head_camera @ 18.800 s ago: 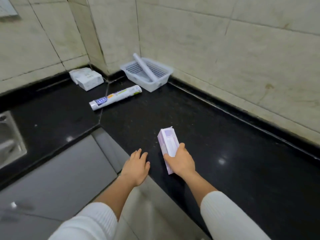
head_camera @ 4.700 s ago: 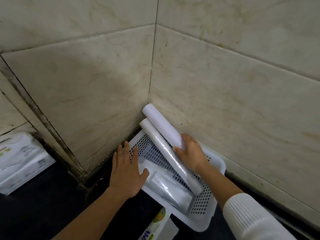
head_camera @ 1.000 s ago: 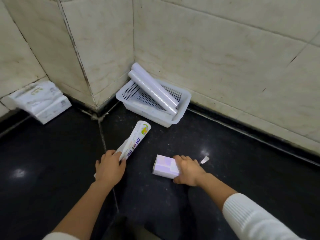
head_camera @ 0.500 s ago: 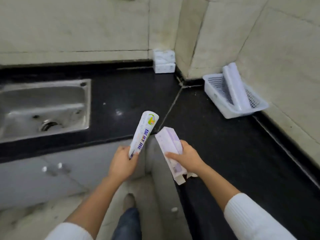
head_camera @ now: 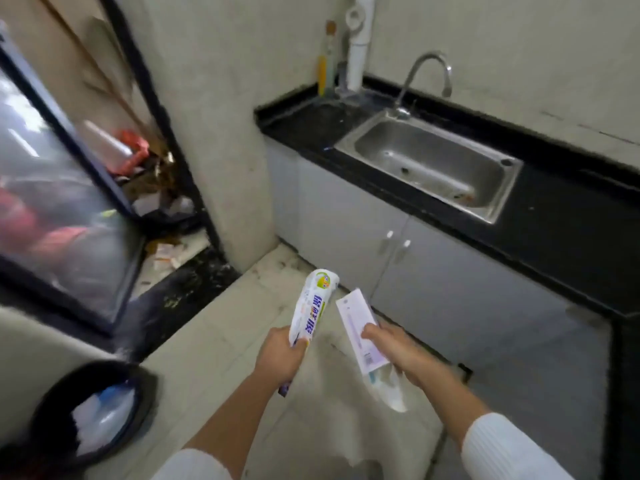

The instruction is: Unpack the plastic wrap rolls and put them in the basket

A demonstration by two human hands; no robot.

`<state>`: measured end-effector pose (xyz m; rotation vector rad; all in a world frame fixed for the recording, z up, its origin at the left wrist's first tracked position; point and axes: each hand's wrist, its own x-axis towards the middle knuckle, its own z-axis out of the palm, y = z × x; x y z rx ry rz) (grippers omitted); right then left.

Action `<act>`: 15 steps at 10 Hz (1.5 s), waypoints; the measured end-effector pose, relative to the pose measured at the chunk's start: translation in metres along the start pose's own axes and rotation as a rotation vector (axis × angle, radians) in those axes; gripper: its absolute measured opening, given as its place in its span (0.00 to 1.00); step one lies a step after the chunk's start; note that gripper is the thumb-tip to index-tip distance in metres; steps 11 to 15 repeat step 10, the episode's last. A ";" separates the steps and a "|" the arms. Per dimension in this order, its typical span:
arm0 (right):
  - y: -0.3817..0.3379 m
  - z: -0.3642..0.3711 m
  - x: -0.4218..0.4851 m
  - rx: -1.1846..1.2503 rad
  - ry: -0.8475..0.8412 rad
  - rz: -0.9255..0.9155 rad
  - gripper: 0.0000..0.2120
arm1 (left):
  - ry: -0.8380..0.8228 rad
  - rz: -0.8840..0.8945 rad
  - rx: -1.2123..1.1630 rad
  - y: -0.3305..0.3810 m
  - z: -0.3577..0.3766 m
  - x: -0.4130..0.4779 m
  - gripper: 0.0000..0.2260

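My left hand (head_camera: 282, 353) grips a white printed plastic wrapper (head_camera: 311, 308) by its lower end, and the wrapper points up and away from me. My right hand (head_camera: 398, 351) holds a pale purple cardboard box (head_camera: 360, 329) with its open flaps (head_camera: 389, 389) hanging down. Both are held over the floor in front of me. The basket and the unpacked rolls are out of view.
A black bin (head_camera: 86, 414) with white and blue rubbish inside stands at lower left. A steel sink (head_camera: 433, 161) with a tap (head_camera: 422, 77) sits in the black countertop (head_camera: 568, 230) over grey cabinet doors (head_camera: 391, 258). A glass door (head_camera: 59, 188) and litter lie at left.
My view has swung left, away from the basket corner toward the sink end and the bin. Both hands still hold the wrapper and the box, now over the floor.
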<state>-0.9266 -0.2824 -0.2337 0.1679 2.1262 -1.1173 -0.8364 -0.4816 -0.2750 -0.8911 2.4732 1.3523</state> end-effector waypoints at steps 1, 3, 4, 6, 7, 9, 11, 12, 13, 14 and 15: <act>-0.033 0.101 -0.003 -0.077 -0.101 0.012 0.18 | 0.086 -0.106 -0.065 -0.085 -0.069 -0.014 0.08; -0.064 0.324 -0.006 -0.034 -0.201 0.062 0.19 | 0.154 -0.357 -0.200 -0.258 -0.198 -0.045 0.07; -0.070 0.419 0.003 -0.072 -0.287 0.096 0.21 | 0.244 -0.475 -0.293 -0.333 -0.237 -0.051 0.09; -0.061 0.574 0.055 -0.151 -0.377 0.171 0.16 | 0.277 -0.699 -0.501 -0.463 -0.255 -0.010 0.13; -0.036 0.641 0.103 -0.184 -0.422 0.205 0.19 | 0.288 -0.753 -0.557 -0.529 -0.244 0.025 0.14; 0.019 0.749 0.191 -0.165 -0.432 0.211 0.12 | 0.285 -0.791 -0.554 -0.658 -0.205 0.096 0.12; 0.036 0.778 0.218 -0.120 -0.450 0.201 0.12 | 0.303 -0.792 -0.582 -0.687 -0.192 0.118 0.05; 0.036 0.778 0.218 -0.120 -0.450 0.201 0.12 | 0.303 -0.792 -0.582 -0.687 -0.192 0.118 0.05; 0.036 0.778 0.218 -0.120 -0.450 0.201 0.12 | 0.303 -0.792 -0.582 -0.687 -0.192 0.118 0.05; 0.036 0.778 0.218 -0.120 -0.450 0.201 0.12 | 0.303 -0.792 -0.582 -0.687 -0.192 0.118 0.05; 0.036 0.778 0.218 -0.120 -0.450 0.201 0.12 | 0.303 -0.792 -0.582 -0.687 -0.192 0.118 0.05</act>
